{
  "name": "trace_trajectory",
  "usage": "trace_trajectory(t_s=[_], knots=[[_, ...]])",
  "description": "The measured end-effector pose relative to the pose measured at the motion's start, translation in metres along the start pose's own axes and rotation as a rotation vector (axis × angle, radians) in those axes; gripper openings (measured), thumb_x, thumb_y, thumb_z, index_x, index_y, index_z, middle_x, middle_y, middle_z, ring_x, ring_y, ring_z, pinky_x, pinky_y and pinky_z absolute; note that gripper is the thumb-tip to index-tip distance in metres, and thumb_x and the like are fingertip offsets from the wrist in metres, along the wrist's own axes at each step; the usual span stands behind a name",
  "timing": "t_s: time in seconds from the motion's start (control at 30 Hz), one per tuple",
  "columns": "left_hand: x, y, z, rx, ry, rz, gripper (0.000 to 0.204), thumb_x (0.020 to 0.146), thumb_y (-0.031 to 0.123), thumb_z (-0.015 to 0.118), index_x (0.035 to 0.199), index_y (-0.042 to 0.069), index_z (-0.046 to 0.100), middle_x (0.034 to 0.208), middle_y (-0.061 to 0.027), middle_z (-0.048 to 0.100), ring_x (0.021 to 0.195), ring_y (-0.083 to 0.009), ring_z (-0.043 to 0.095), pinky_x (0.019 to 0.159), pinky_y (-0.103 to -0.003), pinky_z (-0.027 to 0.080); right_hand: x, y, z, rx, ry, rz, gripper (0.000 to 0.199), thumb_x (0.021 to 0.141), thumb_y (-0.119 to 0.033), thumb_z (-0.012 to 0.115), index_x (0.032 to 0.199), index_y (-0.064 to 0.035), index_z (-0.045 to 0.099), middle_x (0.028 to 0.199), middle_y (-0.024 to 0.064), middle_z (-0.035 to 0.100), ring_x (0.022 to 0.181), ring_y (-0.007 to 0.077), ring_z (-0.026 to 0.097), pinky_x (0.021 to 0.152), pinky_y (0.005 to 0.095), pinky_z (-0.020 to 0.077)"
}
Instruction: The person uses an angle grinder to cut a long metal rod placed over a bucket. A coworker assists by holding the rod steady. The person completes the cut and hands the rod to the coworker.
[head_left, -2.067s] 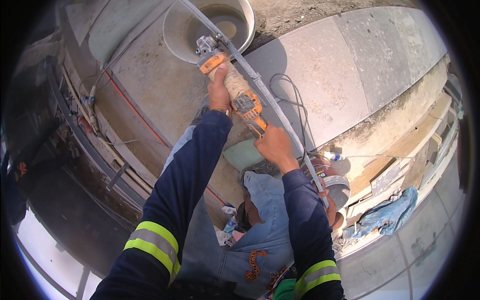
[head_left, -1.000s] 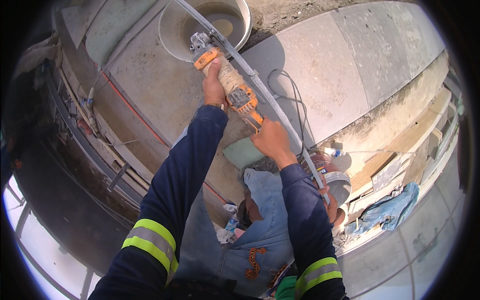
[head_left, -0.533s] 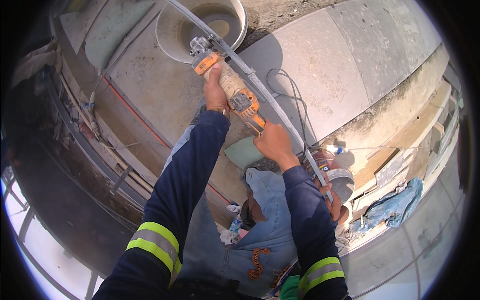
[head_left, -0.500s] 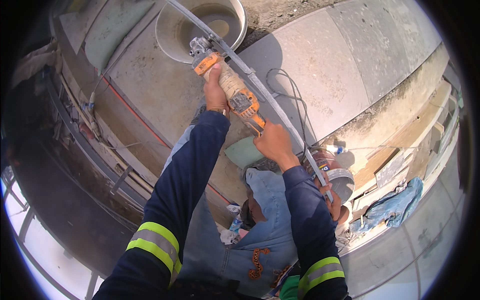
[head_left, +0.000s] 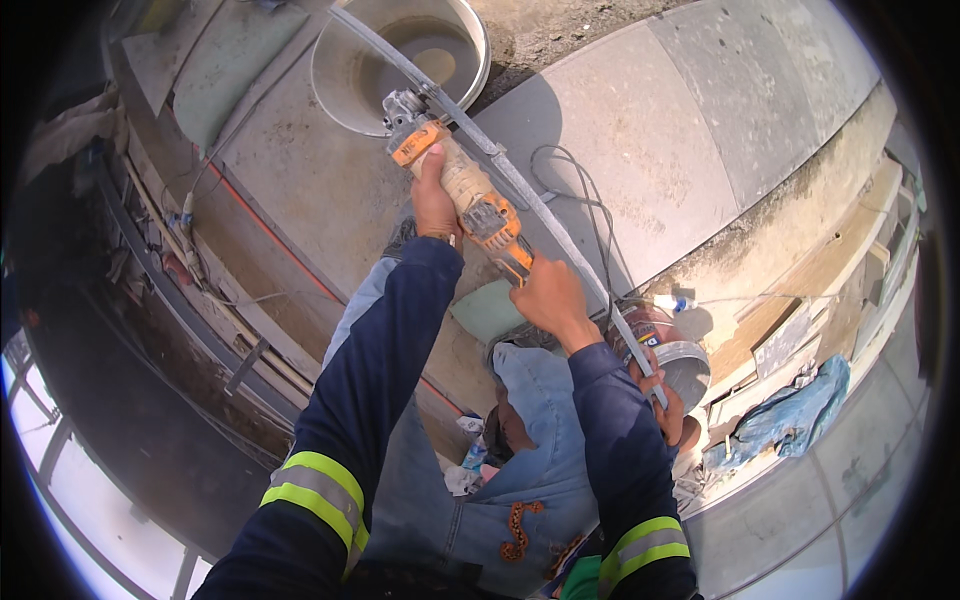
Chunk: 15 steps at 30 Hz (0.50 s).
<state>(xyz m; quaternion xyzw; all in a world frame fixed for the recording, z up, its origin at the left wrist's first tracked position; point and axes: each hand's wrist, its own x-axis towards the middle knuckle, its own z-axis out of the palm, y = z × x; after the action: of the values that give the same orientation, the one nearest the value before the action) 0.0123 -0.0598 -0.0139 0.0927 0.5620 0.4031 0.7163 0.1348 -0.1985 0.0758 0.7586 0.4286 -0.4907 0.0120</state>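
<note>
An orange and beige angle grinder [head_left: 468, 190], dusty and worn, lies slantwise between my hands. My left hand [head_left: 434, 203] wraps round its body behind the head, thumb on top. Around the rear handle my right hand [head_left: 553, 300] is closed. The grinder's metal head is up against or very near a long grey metal bar [head_left: 520, 180], which slants from the bucket down to the right; whether they touch I cannot tell. Another person's hand [head_left: 668, 412] grips the bar's lower end, beyond my right forearm.
A large pale bucket [head_left: 335, 85] with murky liquid stands under the bar's far end. A dark cable [head_left: 590, 195] loops over grey sheets [head_left: 690, 120]. Small containers [head_left: 685, 372] and a crumpled blue cloth [head_left: 790, 405] sit at the right. An orange-red line [head_left: 265, 225] crosses the left.
The grinder and both my hands have shifted very slightly right and down in the picture. My grip is the same, and the other person's hand still holds the bar.
</note>
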Motion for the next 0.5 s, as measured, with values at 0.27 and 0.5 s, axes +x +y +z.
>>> trace_trajectory(t_s=[0.27, 0.5], knots=[[0.0028, -0.0051, -0.0058, 0.011, -0.024, -0.004, 0.055, 0.094, 0.050, 0.064, 0.115, -0.001, 0.057, 0.088, -0.0176, 0.070, 0.073, -0.0297, 0.072, 0.065, -0.042, 0.063, -0.0015, 0.0010, 0.0021, 0.012, 0.001, -0.003, 0.045, 0.075, -0.014, 0.070, 0.114, 0.0091, 0.063, 0.088, 0.0296, 0.071, 0.089, 0.0456, 0.070, 0.082, 0.0509, 0.0565], [0.0029, -0.0005, -0.0017, 0.022, -0.021, -0.005, 0.054, 0.093, 0.049, 0.065, 0.115, 0.000, 0.057, 0.088, -0.0169, 0.070, 0.072, -0.0288, 0.072, 0.065, -0.042, 0.062, 0.0020, -0.0014, 0.0020, 0.004, 0.001, 0.019, 0.043, 0.075, -0.014, 0.069, 0.111, 0.0083, 0.063, 0.089, 0.0298, 0.071, 0.089, 0.0462, 0.070, 0.082, 0.0513, 0.0565]])
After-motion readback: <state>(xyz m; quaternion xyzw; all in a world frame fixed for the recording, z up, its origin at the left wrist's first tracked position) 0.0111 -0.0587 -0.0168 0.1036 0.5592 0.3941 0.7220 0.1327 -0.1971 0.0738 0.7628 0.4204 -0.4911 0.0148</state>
